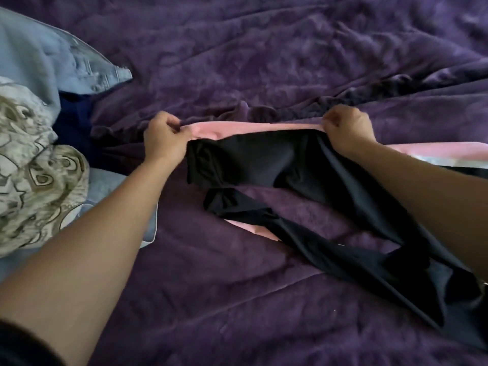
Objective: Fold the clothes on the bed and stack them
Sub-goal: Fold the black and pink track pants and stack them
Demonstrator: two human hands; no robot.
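Pinching hard, our left grip [165,136] and right grip [346,128] are each holding the top edge of the black-and-pink garment [264,159], stretching it over the purple bed [264,62]. Left of the garment, pillows [34,159] are lying, with a navy cloth [74,120] beside them. We are judging the folding barely begun, with no stack showing.
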